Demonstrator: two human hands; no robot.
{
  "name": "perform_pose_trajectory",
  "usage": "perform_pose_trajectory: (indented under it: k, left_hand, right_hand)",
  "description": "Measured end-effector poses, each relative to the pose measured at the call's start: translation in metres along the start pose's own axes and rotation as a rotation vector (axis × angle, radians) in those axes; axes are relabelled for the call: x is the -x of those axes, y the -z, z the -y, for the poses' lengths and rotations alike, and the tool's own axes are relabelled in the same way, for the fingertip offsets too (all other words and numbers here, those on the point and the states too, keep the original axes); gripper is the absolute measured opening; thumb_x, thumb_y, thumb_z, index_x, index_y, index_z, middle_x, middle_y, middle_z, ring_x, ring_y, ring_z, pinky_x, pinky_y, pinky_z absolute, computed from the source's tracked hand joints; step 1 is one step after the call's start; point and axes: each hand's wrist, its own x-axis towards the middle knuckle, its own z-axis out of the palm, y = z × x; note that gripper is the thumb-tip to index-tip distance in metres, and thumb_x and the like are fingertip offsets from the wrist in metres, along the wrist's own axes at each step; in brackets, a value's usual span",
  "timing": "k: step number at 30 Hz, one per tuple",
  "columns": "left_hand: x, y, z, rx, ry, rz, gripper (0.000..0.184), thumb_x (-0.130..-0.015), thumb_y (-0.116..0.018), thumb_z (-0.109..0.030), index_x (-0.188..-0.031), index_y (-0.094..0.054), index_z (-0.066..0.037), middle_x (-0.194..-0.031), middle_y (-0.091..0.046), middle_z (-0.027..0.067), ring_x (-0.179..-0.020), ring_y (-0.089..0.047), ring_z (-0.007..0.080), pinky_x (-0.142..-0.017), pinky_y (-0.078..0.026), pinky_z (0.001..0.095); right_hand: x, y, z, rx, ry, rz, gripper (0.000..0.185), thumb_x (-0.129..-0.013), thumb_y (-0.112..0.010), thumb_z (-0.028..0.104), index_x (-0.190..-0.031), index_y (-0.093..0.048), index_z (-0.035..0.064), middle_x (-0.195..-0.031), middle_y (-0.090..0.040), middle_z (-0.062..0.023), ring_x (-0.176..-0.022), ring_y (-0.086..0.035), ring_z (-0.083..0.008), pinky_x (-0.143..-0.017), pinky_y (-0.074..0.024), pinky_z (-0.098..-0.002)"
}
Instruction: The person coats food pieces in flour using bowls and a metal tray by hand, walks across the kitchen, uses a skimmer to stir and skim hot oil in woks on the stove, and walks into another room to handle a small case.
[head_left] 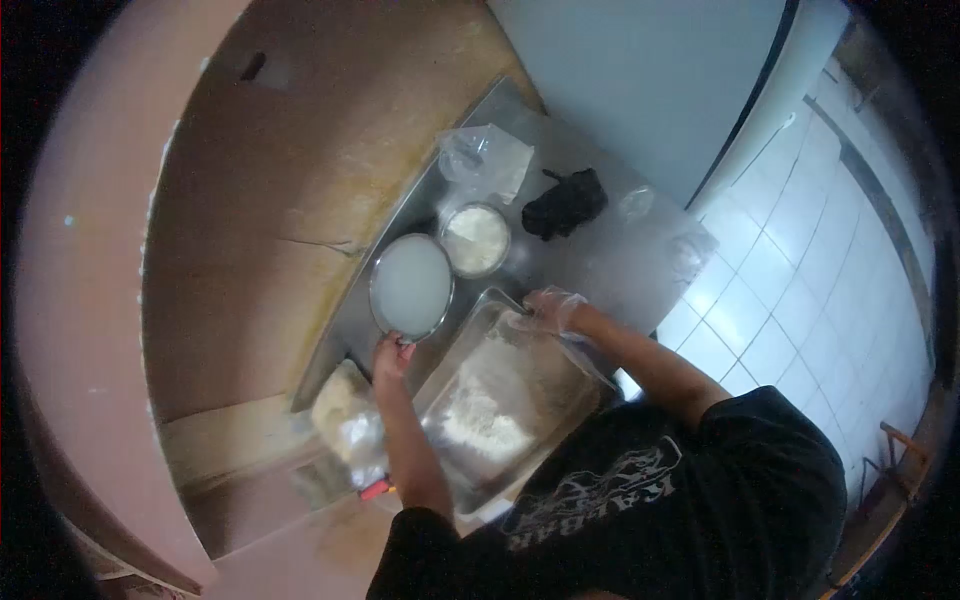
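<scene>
My left hand is closed on the near rim of a round metal-rimmed sieve with a pale, whitish middle. The sieve is on the far left side of the metal table. My right hand, in a clear plastic glove, has its fingers closed over the far corner of a rectangular metal tray. White flour lies heaped in that tray, mostly toward its near left part. Just beyond the sieve stands a round bowl of white powder.
A clear plastic bag with white contents and a crumpled black bag lie on the metal table. At the left edge sits a bag with yellowish contents, near a small red object. A white cabinet stands behind.
</scene>
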Motion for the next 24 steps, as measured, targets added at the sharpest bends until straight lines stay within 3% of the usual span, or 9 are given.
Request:
perform_pose_trajectory:
  k: [1, 5, 8, 10, 13, 16, 19, 22, 24]
  left_hand:
    - [-0.006, 0.004, 0.006, 0.020, 0.000, 0.013, 0.007, -0.088, -0.058, -0.009, -0.094, -0.058, -0.006, -0.085, -0.062, 0.0058, -0.069, -0.062, 0.0179, -0.060, -0.058, 0.0294]
    - [-0.014, 0.006, 0.026, 0.118, -0.028, 0.020, 0.005, -0.087, -0.060, -0.010, -0.091, -0.059, -0.007, -0.083, -0.061, 0.0048, -0.071, -0.061, 0.0167, -0.061, -0.058, 0.0299]
    - [-0.009, 0.003, 0.030, 0.132, -0.040, -0.038, 0.008, -0.087, -0.059, -0.009, -0.095, -0.059, -0.006, -0.082, -0.061, 0.0045, -0.069, -0.060, 0.0160, -0.060, -0.057, 0.0294]
    - [-0.017, 0.014, 0.041, 0.148, -0.052, -0.032, 0.013, -0.088, -0.057, -0.007, -0.100, -0.057, -0.001, -0.086, -0.062, 0.0086, -0.071, -0.063, 0.0199, -0.060, -0.059, 0.0271]
    - [-0.032, 0.030, 0.058, 0.129, -0.038, -0.048, 0.020, -0.090, -0.055, -0.007, -0.108, -0.054, 0.001, -0.094, -0.061, 0.0108, -0.076, -0.065, 0.0218, -0.064, -0.061, 0.0286]
    - [-0.029, 0.032, 0.066, 0.099, -0.002, -0.045, 0.026, -0.091, -0.055, -0.008, -0.115, -0.051, 0.001, -0.100, -0.060, 0.0105, -0.081, -0.064, 0.0225, -0.072, -0.060, 0.0332]
    - [-0.020, 0.019, 0.061, 0.082, 0.016, -0.079, 0.029, -0.092, -0.055, -0.010, -0.118, -0.049, 0.000, -0.104, -0.059, 0.0100, -0.085, -0.063, 0.0241, -0.080, -0.059, 0.0359]
    - [-0.028, 0.029, 0.073, 0.070, 0.043, -0.075, 0.034, -0.092, -0.058, -0.014, -0.122, -0.047, -0.001, -0.108, -0.059, 0.0100, -0.088, -0.064, 0.0255, -0.081, -0.058, 0.0361]
    - [-0.036, 0.033, 0.072, 0.063, 0.072, -0.006, 0.040, -0.092, -0.059, -0.016, -0.126, -0.045, 0.000, -0.112, -0.058, 0.0108, -0.092, -0.063, 0.0254, -0.082, -0.058, 0.0346]
  right_hand:
    - [0.003, 0.009, 0.005, -0.026, -0.066, 0.112, 0.075, -0.089, -0.040, 0.067, -0.111, -0.060, -0.0021, -0.117, -0.059, -0.0255, -0.116, -0.052, -0.0409, -0.098, -0.0408, -0.0472]
    - [0.002, 0.008, 0.003, -0.175, -0.155, -0.300, 0.063, -0.092, -0.044, 0.058, -0.113, -0.062, 0.0006, -0.116, -0.061, -0.0240, -0.110, -0.057, -0.0397, -0.092, -0.0435, -0.0458]
    - [-0.063, -0.012, -0.028, -0.193, -0.168, -0.522, 0.061, -0.093, -0.044, 0.055, -0.111, -0.063, 0.0008, -0.120, -0.059, -0.0237, -0.111, -0.056, -0.0414, -0.094, -0.0430, -0.0470]
    - [-0.100, -0.014, -0.029, -0.173, -0.150, -0.745, 0.057, -0.093, -0.046, 0.052, -0.106, -0.065, 0.0003, -0.123, -0.058, -0.0244, -0.111, -0.055, -0.0423, -0.095, -0.0427, -0.0483]
    - [-0.115, 0.020, -0.006, -0.319, -0.346, -0.648, 0.048, -0.091, -0.051, 0.044, -0.109, -0.062, 0.0010, -0.121, -0.058, -0.0230, -0.116, -0.053, -0.0395, -0.098, -0.0418, -0.0451]
    - [-0.146, 0.014, -0.043, 0.307, 0.007, -0.530, 0.034, -0.086, -0.056, 0.030, -0.104, -0.065, 0.0026, -0.117, -0.061, -0.0190, -0.111, -0.057, -0.0366, -0.094, -0.0450, -0.0420]
    - [-0.150, 0.022, -0.040, 0.617, -0.028, -0.376, 0.027, -0.083, -0.056, 0.024, -0.098, -0.068, 0.0045, -0.110, -0.064, -0.0170, -0.106, -0.059, -0.0328, -0.089, -0.0466, -0.0396]
    - [-0.132, 0.020, -0.058, 0.536, 0.109, -0.645, 0.026, -0.084, -0.055, 0.023, -0.099, -0.068, 0.0056, -0.105, -0.064, -0.0174, -0.107, -0.058, -0.0305, -0.089, -0.0467, -0.0387]
    - [-0.119, 0.035, -0.060, 0.649, 0.038, -0.454, 0.026, -0.085, -0.054, 0.022, -0.101, -0.068, 0.0066, -0.106, -0.063, -0.0180, -0.108, -0.058, -0.0311, -0.088, -0.0466, -0.0394]
